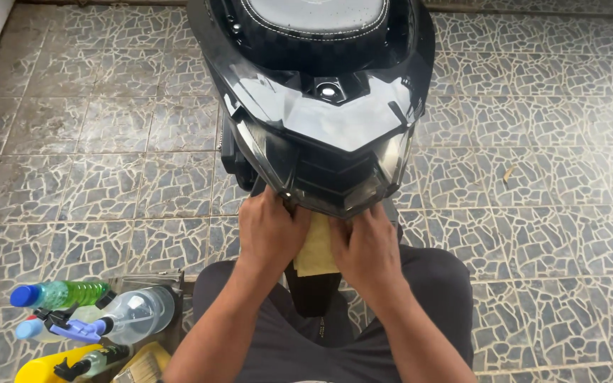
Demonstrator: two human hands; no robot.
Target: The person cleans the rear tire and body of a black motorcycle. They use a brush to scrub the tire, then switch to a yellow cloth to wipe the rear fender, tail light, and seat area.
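Both hands, left hand (271,230) and right hand (365,245), fingers clamping a yellow cloth (316,248) under a scooter's tail light (328,170), mosaic-patterned tile floor (108,177) (grey, outdoors-looking) lying all around, spray bottles (101,319) sitting nearby.

Both hands press a yellow cloth (317,248) up against the underside of a black scooter tail (321,106), just below its tail light (328,177). The left hand (272,234) and right hand (365,245) sit side by side, fingers curled on the cloth. Spray bottles (108,315) lie on the tiled floor (548,177) at lower left, with a brush (143,365) beside them.
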